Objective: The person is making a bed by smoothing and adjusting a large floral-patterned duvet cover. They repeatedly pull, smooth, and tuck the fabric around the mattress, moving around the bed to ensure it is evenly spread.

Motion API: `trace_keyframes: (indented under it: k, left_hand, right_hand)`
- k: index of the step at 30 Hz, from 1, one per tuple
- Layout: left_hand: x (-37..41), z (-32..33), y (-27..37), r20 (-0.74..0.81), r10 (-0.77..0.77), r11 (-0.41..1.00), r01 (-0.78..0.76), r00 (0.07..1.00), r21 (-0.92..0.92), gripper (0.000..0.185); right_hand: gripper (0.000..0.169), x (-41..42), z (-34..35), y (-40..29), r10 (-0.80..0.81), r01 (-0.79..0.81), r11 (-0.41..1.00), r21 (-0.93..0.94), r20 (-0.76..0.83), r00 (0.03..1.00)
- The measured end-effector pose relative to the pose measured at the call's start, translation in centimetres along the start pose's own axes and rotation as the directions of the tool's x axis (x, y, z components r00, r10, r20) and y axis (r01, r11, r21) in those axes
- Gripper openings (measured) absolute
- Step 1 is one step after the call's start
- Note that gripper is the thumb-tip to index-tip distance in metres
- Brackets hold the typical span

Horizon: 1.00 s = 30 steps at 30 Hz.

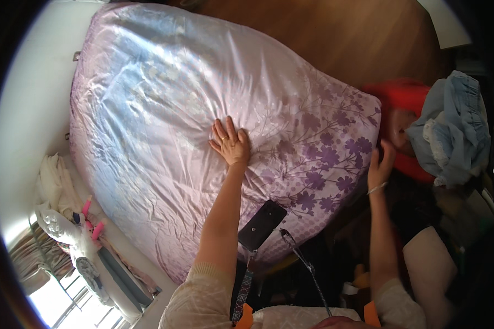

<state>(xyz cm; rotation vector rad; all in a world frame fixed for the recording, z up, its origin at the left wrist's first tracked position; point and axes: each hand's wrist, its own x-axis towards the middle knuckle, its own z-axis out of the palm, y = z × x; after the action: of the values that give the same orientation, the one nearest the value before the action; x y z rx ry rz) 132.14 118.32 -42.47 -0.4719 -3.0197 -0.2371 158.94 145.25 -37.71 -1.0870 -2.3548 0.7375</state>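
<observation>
A pale pink and lilac bed sheet (214, 82) with printed purple flowers covers the mattress before me. My left hand (231, 144) lies flat on it near the middle, fingers spread, and creases run out from under the palm. One finger wears a ring. At the right-hand edge of the bed, my right hand (381, 164) is beside the sheet's flowered side, thumb apart from the fingers. I see nothing held in it, and whether it touches the sheet is unclear. A black phone (262, 225) on a patterned neck strap (243, 288) hangs over the sheet's near edge.
Right of the bed, a light blue garment (457, 131) lies over a red plastic object (403, 94). Brown flooring (354, 37) runs beyond the bed. Along the left wall (29, 98), plastic bags (57, 220) and folded cloths sit by a barred window (66, 296).
</observation>
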Motion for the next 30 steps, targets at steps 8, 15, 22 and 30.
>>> trace_keyframes:
  k: [8, 15, 22, 30]
  left_hand:
    - [0.4, 3.2, 1.5, 0.009, 0.049, 0.998, -0.049, 0.999, 0.033, 0.057]
    - [0.6, 3.6, 0.7, -0.001, 0.031, 0.999, -0.031, 1.000, -0.013, 0.059]
    - [0.2, 2.8, -0.9, 0.005, 0.006, 1.000, -0.006, 1.000, 0.010, 0.057]
    - [0.1, 3.5, -0.6, 0.090, 0.003, 0.997, 0.004, 0.996, -0.077, 0.050]
  right_hand:
    - [0.043, 19.1, 14.4, 3.7, 0.203, -0.270, 0.962, 0.045, 0.545, 0.814]
    - [0.029, 20.1, 18.0, 4.6, 0.155, 0.037, 0.957, -0.286, 0.617, 0.772]
    - [0.014, 15.5, 4.0, -15.0, -0.340, 0.176, 0.932, 0.317, 0.595, 0.728]
    - [0.024, 3.9, 9.9, -19.2, -0.123, 0.710, 0.694, 0.116, 0.992, -0.042]
